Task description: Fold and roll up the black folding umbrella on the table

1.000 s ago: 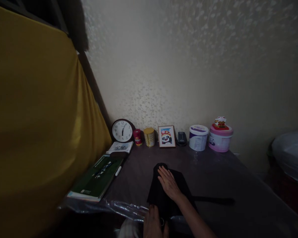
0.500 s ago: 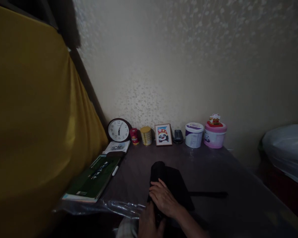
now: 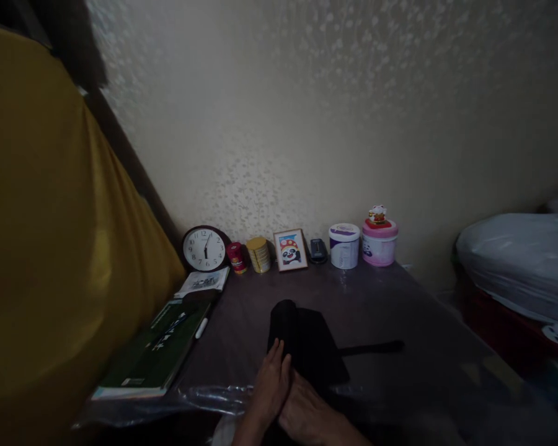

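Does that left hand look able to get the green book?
Probably yes: the left hand rests on the black cloth, and nothing seems to stand between it and the green book except what looks like a white pen by its edge.

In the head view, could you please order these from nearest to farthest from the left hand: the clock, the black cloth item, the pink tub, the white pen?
From the left hand:
1. Black cloth item: touching it, just ahead.
2. White pen: to the left, beside the green book.
3. Clock: far back, left.
4. Pink tub: far back, right.
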The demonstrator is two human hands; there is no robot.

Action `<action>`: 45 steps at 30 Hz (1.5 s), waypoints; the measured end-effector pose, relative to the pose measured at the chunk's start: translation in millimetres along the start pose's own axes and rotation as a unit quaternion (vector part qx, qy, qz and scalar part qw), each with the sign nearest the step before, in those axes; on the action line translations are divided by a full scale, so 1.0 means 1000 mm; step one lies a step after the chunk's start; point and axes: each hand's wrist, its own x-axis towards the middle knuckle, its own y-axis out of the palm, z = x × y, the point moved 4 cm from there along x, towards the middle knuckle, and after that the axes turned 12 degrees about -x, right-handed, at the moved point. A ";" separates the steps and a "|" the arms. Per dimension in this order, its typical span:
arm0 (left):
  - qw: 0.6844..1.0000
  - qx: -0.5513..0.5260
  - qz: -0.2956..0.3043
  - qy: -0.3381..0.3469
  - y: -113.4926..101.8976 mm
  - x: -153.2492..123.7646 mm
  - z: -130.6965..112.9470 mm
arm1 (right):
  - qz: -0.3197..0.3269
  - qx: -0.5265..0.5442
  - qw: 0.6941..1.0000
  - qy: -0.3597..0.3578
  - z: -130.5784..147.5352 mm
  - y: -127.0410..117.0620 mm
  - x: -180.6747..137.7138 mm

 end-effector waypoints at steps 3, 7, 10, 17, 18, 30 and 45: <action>1.000 0.016 0.014 -0.015 0.002 0.001 0.004 | -0.014 0.095 0.995 0.034 0.002 -0.020 -0.017; 0.999 0.044 0.012 -0.027 0.013 -0.002 0.006 | -0.130 0.156 0.952 0.227 -0.042 -0.052 -0.036; 0.996 0.089 -0.019 -0.018 0.026 -0.007 0.006 | -0.212 0.114 0.911 0.334 -0.086 -0.061 -0.050; 0.991 0.121 -0.054 -0.033 0.031 -0.014 0.006 | -0.198 -0.004 0.885 0.422 -0.144 -0.039 -0.062; 0.991 0.115 -0.054 -0.035 0.030 -0.014 0.006 | -0.197 0.012 0.881 0.429 -0.150 -0.037 -0.061; 0.993 0.094 -0.044 -0.049 0.026 -0.015 0.005 | -0.224 0.181 0.844 0.451 -0.183 -0.028 -0.043; 0.995 0.064 -0.025 -0.071 0.022 -0.014 0.005 | -0.190 0.312 0.848 0.383 -0.139 -0.059 0.004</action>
